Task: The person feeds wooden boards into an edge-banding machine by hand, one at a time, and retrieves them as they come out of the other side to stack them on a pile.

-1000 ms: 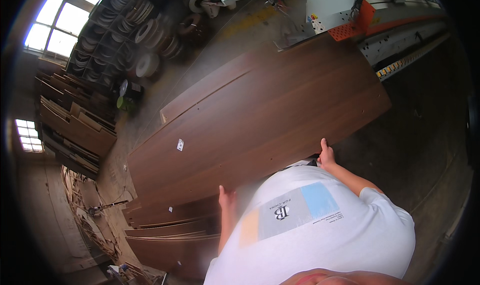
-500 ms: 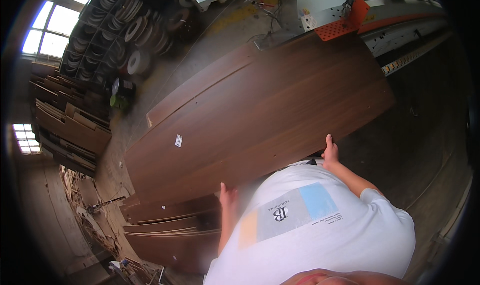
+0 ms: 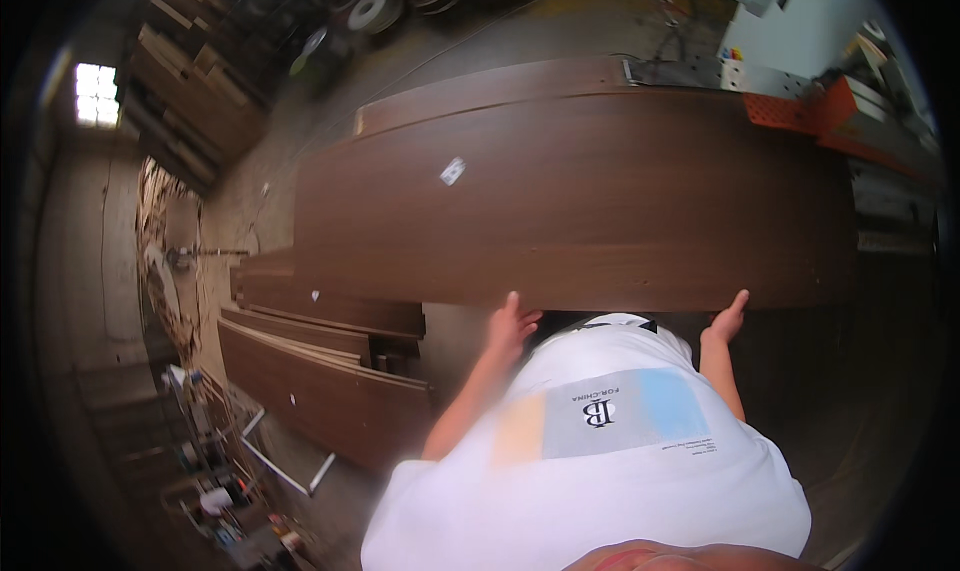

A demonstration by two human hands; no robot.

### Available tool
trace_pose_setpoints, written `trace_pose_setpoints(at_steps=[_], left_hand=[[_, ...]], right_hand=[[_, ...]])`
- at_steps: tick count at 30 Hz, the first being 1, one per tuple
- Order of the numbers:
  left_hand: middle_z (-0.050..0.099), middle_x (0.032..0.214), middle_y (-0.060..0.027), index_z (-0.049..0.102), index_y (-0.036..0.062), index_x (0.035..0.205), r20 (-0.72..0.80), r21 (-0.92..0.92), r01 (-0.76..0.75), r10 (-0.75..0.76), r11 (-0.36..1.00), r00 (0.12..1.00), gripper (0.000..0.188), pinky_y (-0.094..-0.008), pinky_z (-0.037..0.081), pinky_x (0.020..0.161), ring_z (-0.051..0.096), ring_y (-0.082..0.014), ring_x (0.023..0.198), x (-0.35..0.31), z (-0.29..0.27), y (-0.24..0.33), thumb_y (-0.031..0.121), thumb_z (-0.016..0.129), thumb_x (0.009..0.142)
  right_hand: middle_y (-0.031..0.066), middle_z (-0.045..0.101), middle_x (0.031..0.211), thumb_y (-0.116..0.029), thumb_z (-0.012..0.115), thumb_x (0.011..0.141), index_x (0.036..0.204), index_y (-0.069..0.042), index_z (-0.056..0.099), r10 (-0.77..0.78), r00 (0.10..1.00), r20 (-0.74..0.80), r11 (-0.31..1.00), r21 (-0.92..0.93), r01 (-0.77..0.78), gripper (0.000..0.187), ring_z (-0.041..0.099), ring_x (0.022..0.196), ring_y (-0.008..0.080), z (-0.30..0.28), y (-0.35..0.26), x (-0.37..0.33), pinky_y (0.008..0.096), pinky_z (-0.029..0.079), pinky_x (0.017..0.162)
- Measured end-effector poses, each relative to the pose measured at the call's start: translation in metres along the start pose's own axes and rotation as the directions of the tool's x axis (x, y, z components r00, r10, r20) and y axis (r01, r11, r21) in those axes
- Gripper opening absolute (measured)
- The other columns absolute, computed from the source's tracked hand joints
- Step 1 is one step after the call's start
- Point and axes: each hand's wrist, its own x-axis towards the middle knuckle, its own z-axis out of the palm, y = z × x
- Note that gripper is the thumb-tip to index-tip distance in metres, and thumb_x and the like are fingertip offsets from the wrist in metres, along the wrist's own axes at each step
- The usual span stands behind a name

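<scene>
Head view: person's left hand [image 3: 510, 326] and right hand [image 3: 728, 321] grip brown panel [image 3: 620, 191] at its near edge, spaced apart, likely for balance; white label [image 3: 453, 172] atop it.

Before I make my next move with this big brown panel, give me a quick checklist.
1. Left hand on the brown panel's near edge: ok.
2. Right hand on the same edge: ok, farther right.
3. White label uncovered: ok, on the upper face.
4. Orange bracket free of the panel: cannot tell; they overlap in view.
5. Stacked boards free of the panel's left end: cannot tell; contact isn't clear.
</scene>
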Motion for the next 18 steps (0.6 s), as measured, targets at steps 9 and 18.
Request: trace_pose_setpoints(at_steps=[9, 18], left_hand=[[0.07, 0.076, -0.0087, 0.065, 0.0004, 0.093, 0.287, 0.588, -0.309, 0.165, 0.747, 0.944, 0.031, -0.0286, 0.054, 0.068, 0.067, -0.0147, 0.07, -0.047, 0.025, 0.015, 0.03, 0.06, 0.096], [0.041, 0.151, -0.0121, 0.048, 0.0049, 0.139, 0.683, 0.602, -0.782, 0.611, -0.16, 0.401, 0.054, -0.0412, 0.025, 0.118, 0.031, -0.0272, 0.143, -0.026, 0.039, 0.049, 0.038, 0.054, 0.097]], right_hand=[[0.012, 0.055, 0.136, -0.063, 0.06, 0.089, 0.137, 0.003, 0.05, 0.062, 0.998, -0.001, 0.996, 0.072, -0.062, 0.082, 0.055, 0.12, 0.0247, -0.015, -0.06, 0.028, 0.0358, 0.043, 0.102], [-0.0025, 0.062, 0.095, -0.067, 0.069, 0.08, 0.12, -0.014, 0.062, 0.162, 0.987, 0.001, 0.98, -0.117, -0.161, 0.068, 0.05, 0.071, 0.0107, -0.021, -0.034, 0.023, 0.0248, 0.037, 0.059]])
